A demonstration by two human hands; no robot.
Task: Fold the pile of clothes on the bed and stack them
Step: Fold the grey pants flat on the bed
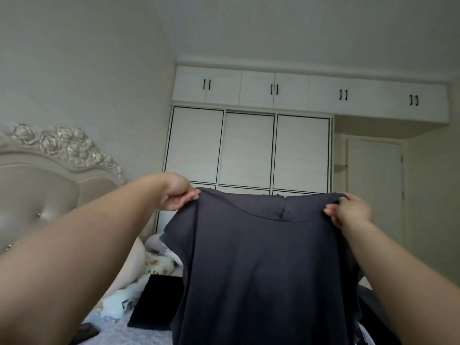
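Head view: a dark grey T-shirt (263,265) hangs upright in the air at 6 o'clock. The left hand (176,195) pinches its shoulder edge at 9 o'clock; the right hand (348,210) grips the opposite shoulder at 3. Open air separates it from the wardrobe (249,148) at 12. The bed (139,334) lies beneath at 7.
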